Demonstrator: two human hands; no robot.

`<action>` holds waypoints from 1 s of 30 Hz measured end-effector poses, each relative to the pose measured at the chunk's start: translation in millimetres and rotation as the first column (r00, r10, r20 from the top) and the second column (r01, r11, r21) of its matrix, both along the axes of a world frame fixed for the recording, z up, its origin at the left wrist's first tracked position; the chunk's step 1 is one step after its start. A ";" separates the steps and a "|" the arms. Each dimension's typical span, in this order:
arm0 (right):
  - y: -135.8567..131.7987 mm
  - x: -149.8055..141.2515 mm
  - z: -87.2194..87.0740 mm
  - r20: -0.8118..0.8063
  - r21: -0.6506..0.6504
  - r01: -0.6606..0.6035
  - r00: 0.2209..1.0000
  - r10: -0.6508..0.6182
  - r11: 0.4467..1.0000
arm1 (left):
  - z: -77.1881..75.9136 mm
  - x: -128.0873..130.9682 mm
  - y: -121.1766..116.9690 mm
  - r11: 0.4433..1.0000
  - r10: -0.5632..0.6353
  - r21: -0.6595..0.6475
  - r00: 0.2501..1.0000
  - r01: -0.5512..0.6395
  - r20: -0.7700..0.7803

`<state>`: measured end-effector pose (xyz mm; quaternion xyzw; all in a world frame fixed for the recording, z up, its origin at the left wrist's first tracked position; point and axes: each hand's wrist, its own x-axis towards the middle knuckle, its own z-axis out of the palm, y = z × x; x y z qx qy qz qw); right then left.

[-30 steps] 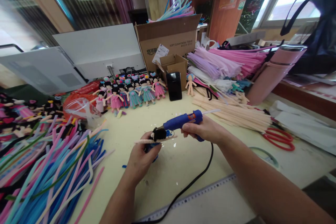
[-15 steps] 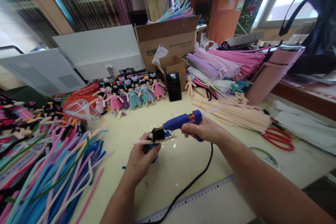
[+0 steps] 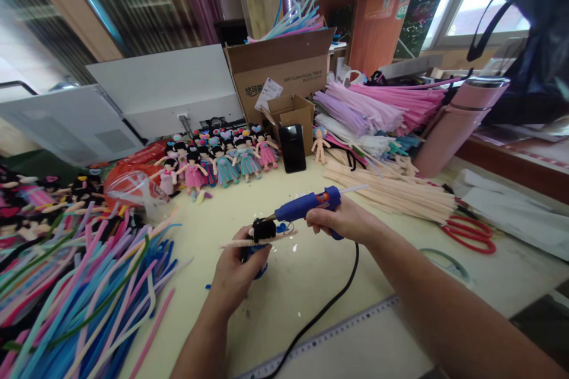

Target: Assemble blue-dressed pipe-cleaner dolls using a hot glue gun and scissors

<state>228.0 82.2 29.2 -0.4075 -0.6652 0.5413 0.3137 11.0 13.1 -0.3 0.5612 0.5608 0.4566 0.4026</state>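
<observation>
My right hand (image 3: 344, 222) grips a blue hot glue gun (image 3: 306, 205), its nozzle pointing left at a small doll (image 3: 260, 231) with black hair. My left hand (image 3: 237, 272) is closed on that doll, whose beige pipe-cleaner arms stick out sideways. The gun's black cord (image 3: 320, 314) runs down toward me across the pale yellow table (image 3: 284, 302).
A heap of coloured pipe cleaners (image 3: 80, 290) lies at left. Finished dolls (image 3: 217, 160) stand in a row at the back by cardboard boxes (image 3: 284, 71). Beige pipe cleaners (image 3: 395, 189), red scissors (image 3: 471, 231), a pink tumbler (image 3: 457, 124) and a ruler (image 3: 338, 331) are at right.
Both hands and the glue gun have shifted slightly left with the doll; the nozzle stays at the doll's head.
</observation>
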 end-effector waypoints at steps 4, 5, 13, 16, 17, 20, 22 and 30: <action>-0.7 0.4 1.0 0.011 -0.008 0.020 1.000 -0.020 1.000 | 0.9 0.5 -0.4 0.999 0.032 -0.006 0.999 -0.032 0.006; -0.6 0.3 1.3 0.003 -0.004 0.019 1.000 -0.019 1.000 | 1.2 0.6 -0.5 0.999 0.039 -0.004 0.999 -0.038 0.007; 1.3 -0.9 2.8 -0.072 0.025 -0.025 0.997 0.027 0.999 | 0.4 -1.0 -1.3 0.997 0.068 -0.027 0.997 -0.067 0.038; 1.8 -1.0 2.4 -0.067 0.001 -0.006 0.998 0.006 1.000 | -1.3 -0.7 -1.4 0.996 0.089 -0.022 0.995 -0.088 0.047; 2.0 -1.0 2.2 -0.068 -0.001 -0.006 0.998 0.006 1.000 | -1.8 -0.2 -1.6 0.995 0.101 -0.019 0.993 -0.100 0.056; 2.5 -0.9 1.5 -0.072 0.001 -0.007 0.997 0.007 1.000 | -2.3 2.3 -2.5 0.990 0.140 -0.015 0.984 -0.139 0.108; 2.6 -0.7 0.9 -0.070 -0.002 0.008 0.998 -0.008 1.000 | -1.8 4.1 -3.3 0.988 0.156 -0.018 0.977 -0.155 0.146; 2.1 -0.8 1.6 -0.081 0.004 0.014 0.997 -0.014 1.000 | -0.8 4.7 -3.8 0.987 0.159 -0.014 0.979 -0.158 0.125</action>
